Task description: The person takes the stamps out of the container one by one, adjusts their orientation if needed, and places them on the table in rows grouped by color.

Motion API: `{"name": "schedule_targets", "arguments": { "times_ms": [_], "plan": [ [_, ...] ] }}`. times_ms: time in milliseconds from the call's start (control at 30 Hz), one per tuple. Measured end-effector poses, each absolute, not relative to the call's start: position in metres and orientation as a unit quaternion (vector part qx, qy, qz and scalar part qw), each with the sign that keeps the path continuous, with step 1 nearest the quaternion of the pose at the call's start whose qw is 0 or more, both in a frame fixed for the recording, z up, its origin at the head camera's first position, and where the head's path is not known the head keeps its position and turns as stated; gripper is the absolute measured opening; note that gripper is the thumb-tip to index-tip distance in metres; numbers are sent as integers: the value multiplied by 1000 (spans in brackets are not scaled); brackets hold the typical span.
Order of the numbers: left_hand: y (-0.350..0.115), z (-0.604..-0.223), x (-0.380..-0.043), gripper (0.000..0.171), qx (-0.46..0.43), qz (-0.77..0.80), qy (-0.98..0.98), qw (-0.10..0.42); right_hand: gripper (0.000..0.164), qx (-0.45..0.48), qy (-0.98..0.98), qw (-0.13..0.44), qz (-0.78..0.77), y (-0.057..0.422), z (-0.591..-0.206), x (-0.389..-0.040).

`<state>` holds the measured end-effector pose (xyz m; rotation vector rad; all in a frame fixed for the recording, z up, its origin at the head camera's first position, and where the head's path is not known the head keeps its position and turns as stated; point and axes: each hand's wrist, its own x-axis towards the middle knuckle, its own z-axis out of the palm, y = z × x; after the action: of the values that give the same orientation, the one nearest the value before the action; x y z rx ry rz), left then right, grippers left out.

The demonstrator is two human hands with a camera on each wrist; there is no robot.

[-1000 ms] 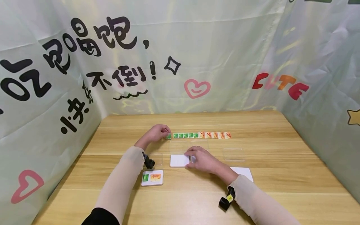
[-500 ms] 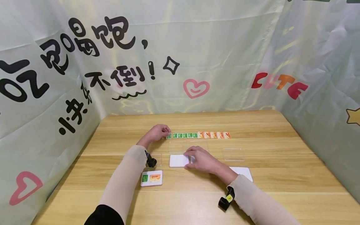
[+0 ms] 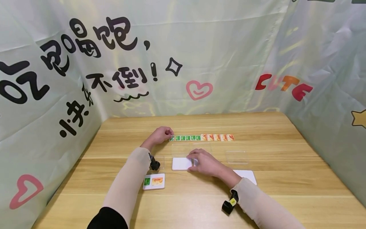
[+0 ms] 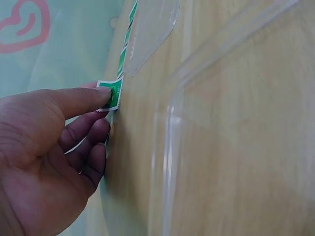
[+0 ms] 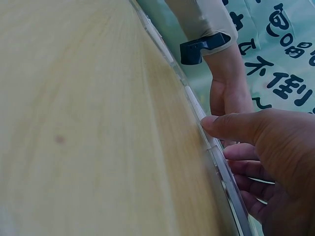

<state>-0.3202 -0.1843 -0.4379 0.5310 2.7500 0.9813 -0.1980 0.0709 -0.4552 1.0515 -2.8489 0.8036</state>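
Observation:
At the left end of a row of small stamps, my left hand pinches a green stamp between thumb and fingers. Its white scalloped edge shows in the left wrist view. Beside it lie several green stamps, followed on the right by orange ones. My right hand grips a flat white card by its near and far edges, thumb on the near side. A thin dark gap crosses the white surface beside the fingers, and the hand hides the card's right part.
A white card with a green and an orange stamp lies at front left. Another white card is partly under my right forearm. Clear plastic covers lie about the wooden table. A printed cloth surrounds it.
My left forearm has shifted slightly right, and the pinched stamp sits a little closer to the row. The right hand stays on the white card.

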Motion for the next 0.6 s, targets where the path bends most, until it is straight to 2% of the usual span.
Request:
{"name": "schedule_targets", "arguments": {
  "times_ms": [600],
  "plan": [
    [-185,-444,-322,7,180,373,906,82,48,336,-907,-4,253,71,-454,-197]
  ]
}}
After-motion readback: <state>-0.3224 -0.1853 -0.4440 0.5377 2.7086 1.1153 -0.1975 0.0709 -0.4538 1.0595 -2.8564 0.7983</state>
